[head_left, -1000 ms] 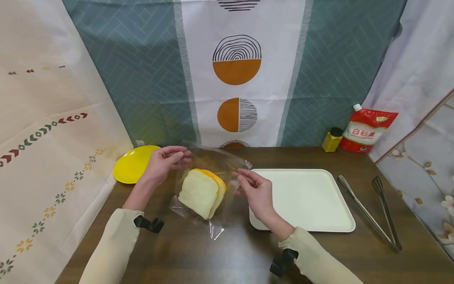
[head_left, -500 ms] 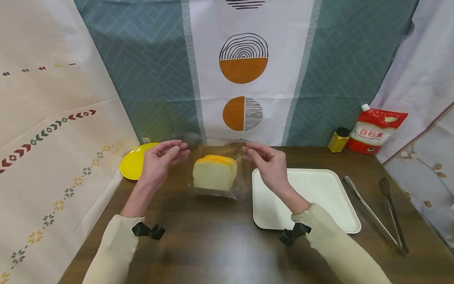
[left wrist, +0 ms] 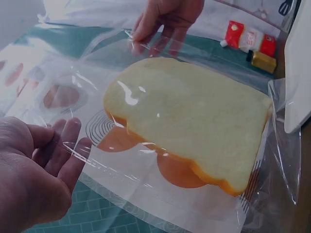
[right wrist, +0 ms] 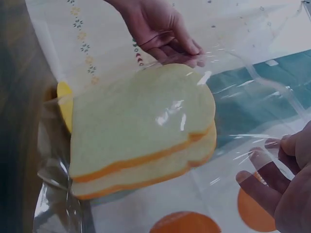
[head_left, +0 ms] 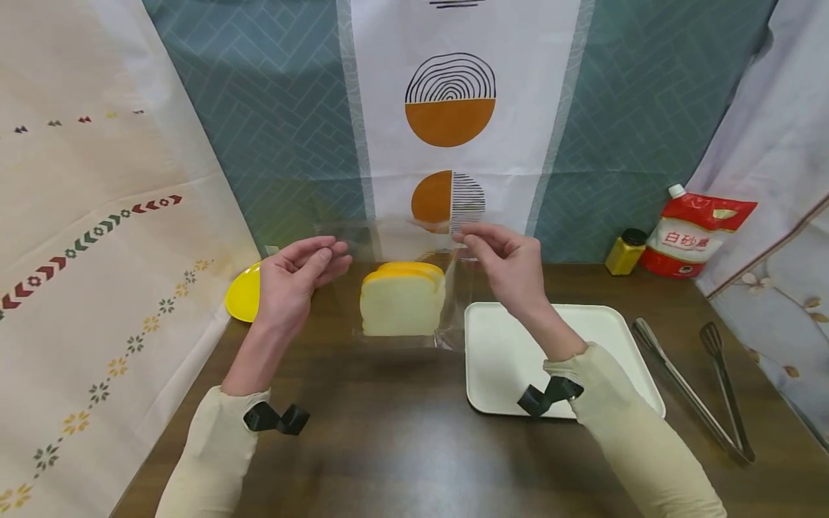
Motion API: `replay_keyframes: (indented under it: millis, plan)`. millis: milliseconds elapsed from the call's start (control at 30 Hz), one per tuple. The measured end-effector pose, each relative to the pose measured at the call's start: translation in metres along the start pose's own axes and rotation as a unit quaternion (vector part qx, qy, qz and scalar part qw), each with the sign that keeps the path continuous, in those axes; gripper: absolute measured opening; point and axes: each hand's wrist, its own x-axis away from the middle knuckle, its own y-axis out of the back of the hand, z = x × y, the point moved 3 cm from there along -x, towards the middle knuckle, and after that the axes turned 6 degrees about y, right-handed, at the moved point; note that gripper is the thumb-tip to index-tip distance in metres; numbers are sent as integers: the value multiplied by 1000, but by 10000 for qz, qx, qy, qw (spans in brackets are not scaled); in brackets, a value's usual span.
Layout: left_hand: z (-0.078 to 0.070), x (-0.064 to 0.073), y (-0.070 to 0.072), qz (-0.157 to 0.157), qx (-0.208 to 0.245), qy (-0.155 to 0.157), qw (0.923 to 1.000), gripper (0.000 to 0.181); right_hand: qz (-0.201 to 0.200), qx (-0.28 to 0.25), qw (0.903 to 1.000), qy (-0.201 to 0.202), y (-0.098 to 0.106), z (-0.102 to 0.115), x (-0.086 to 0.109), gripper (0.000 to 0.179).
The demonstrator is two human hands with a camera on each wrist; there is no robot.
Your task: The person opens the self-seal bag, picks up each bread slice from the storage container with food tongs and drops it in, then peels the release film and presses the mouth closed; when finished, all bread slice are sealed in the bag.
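Two slices of bread (head_left: 401, 302) stand upright side by side inside a clear plastic bag (head_left: 456, 309), their orange crusts at the top. My left hand (head_left: 294, 280) pinches the bag's left edge between thumb and fingers. On the other side, my right hand (head_left: 512, 266) pinches the right edge near the top. Between the two hands the bag hangs stretched over the table. In the left wrist view the near bread slice (left wrist: 189, 116) shows flat through the film, with my left thumb and fingers at the bag's side. The right wrist view shows both slices (right wrist: 141, 121) overlapping.
A white tray (head_left: 615, 360) lies right of the bag, under my right forearm. Metal tongs (head_left: 693, 403) lie beyond it. A yellow-bodied jar (head_left: 624, 253) and a red-and-white pouch (head_left: 689, 234) stand at the back right; a yellow plate (head_left: 242, 295) sits behind my left hand.
Both hands have raised the bag from low over the table. The bread has turned from slanted to upright facing me. My right hand has moved up and to the right.
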Motion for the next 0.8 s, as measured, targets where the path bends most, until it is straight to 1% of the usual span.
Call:
replay_keyframes:
  millis: [100,233,300,367,467,533,633,700,800]
  plan:
    - [-4,-1,-3,-60,-131,-77,9999,22,27,-88,9999,64,0,4,-4,23]
    - [-8,0,-4,-154,-145,-182,9996,21,52,-223,9996,143,0,7,-6,23]
    - [-9,1,-5,-150,-149,-240,9995,21,19,-308,9994,153,0,8,-7,23]
    - [-8,2,-6,-146,-224,-245,9993,21,84,-338,9993,94,-1,7,-6,23]
    - [-6,5,-7,-199,-314,-223,9991,21,75,-354,9993,8,-1,7,-4,23]
    - [-4,7,-8,-218,-357,-245,9988,22,186,-266,9995,-41,-1,6,-3,22]
    - [-5,11,-8,-329,-359,-371,9981,22,145,-211,9997,54,1,10,-2,22]
    - [-6,13,-8,-347,-356,-430,9978,21,268,-9,9996,67,1,12,-2,21]
    - [-9,17,-7,-466,-377,-451,9972,20,232,-69,9997,101,3,15,-2,21]
